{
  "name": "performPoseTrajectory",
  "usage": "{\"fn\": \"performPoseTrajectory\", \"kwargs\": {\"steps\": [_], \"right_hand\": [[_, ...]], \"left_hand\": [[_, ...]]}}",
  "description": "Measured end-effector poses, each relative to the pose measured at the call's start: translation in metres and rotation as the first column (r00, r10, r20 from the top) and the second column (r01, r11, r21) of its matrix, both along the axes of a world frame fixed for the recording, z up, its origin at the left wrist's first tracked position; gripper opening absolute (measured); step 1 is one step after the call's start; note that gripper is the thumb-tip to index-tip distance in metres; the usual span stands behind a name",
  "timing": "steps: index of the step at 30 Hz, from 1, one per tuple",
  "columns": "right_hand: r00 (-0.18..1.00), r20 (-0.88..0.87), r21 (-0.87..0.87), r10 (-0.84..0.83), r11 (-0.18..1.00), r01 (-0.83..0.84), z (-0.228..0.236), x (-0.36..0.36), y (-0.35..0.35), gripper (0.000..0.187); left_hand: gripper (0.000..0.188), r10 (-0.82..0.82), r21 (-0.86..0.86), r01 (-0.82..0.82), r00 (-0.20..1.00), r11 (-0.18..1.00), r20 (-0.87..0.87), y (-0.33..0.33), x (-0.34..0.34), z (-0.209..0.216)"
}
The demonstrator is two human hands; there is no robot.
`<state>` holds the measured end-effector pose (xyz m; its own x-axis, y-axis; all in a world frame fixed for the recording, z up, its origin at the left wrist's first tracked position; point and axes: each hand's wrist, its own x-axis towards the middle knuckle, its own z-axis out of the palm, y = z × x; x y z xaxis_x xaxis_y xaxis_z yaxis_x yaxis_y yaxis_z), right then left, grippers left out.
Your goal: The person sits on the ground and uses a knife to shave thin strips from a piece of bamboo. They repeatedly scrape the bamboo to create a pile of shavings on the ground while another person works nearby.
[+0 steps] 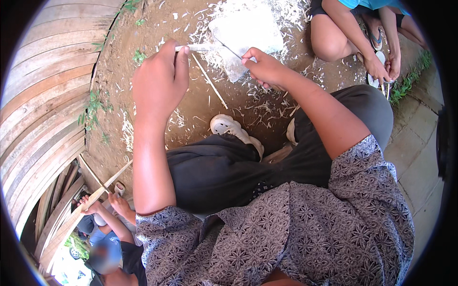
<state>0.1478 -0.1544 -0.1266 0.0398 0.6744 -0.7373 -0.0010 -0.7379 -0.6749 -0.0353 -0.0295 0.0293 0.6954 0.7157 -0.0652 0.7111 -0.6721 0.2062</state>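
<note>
While the bare left hand (160, 85) pinches a narrow, pale, wood-like strip (206, 47) between thumb and curled fingers, the head view shows the bare right hand (268, 71) closed around a slim, dark-bladed knife (231, 50), its handle mostly hidden in the fist. The strip juts rightward from the left hand, roughly level, and the blade crosses it near its far end (whether the edge bites into it, I cannot tell). Beneath and beyond them lies a bright, whitish, rough-edged slab (248, 29), its material washed out by glare, with curly, pale shavings (291, 40) scattered around it on the brown dirt ground (157, 19). Just right of the left wrist, a long, thin, pale stick (210, 81) lies slanted on the dirt. Nearer the body sits a white, perforated clog (231, 127). At upper right, a seated person in a turquoise top (355, 4) has both hands low, near thin, pale sticks (384, 88).
</note>
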Motion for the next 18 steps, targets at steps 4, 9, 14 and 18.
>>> {"fn": "performPoseTrajectory", "kwargs": {"steps": [4, 9, 14, 18], "right_hand": [[0.959, -0.272, -0.106, -0.086, 0.993, 0.059, 0.001, -0.001, 0.003, 0.034], [0.999, 0.028, 0.162, 0.014, 0.987, -0.019, 0.019, -0.014, 0.006, 0.036], [0.99, 0.101, 0.553, -0.102, 0.833, 0.03, 0.017, -0.035, 0.0, 0.042], [0.91, 0.323, 0.631, -0.261, 0.776, -0.001, -0.038, -0.048, -0.009, 0.045]], "left_hand": [[0.025, 0.104, -0.101, -0.103, 0.995, 0.99, 0.003, 0.003, 0.002, -0.003], [0.024, 0.125, -0.094, -0.121, 0.991, 0.988, 0.036, 0.003, 0.003, -0.009], [0.024, 0.118, -0.117, -0.115, 0.993, 0.986, 0.023, 0.0, 0.009, -0.006], [0.025, 0.09, -0.074, -0.086, 0.994, 0.994, 0.062, 0.003, 0.006, -0.012]]}}
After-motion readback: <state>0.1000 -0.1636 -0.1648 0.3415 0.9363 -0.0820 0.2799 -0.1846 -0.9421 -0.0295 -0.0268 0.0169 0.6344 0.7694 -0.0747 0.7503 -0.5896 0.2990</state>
